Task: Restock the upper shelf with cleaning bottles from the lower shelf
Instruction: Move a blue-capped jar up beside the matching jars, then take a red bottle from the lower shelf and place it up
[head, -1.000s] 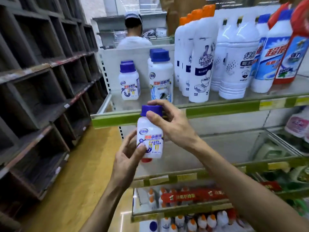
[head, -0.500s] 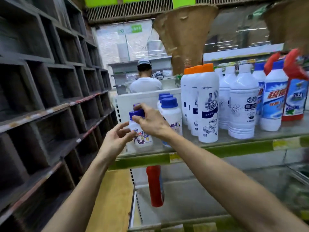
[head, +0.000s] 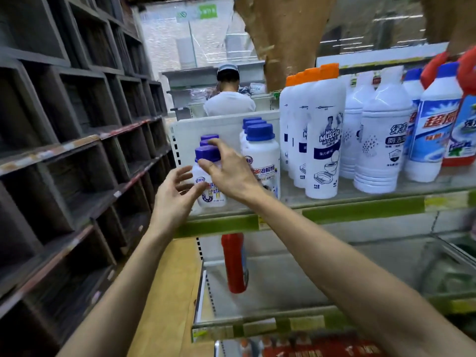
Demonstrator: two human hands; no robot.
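On upper shelf, orange-capped bottle with "Mr Muscle" label

**Small bottle at upper shelf edge, both hands on it**

A small white bottle with a purple cap is seen upright at the front edge of the upper shelf. Its cap end is gripped by the right hand, index finger over the top, thumb in front. The left hand is held open just left of it, thumb tip against the label. Two more purple caps are seen just behind the right fingers. Blue-capped bottles are lined up just right of that hand, orange-capped bottles further right. A red bottle is seen below both wrists on the lower shelf. Dark cubbies are ranged left of the left hand.
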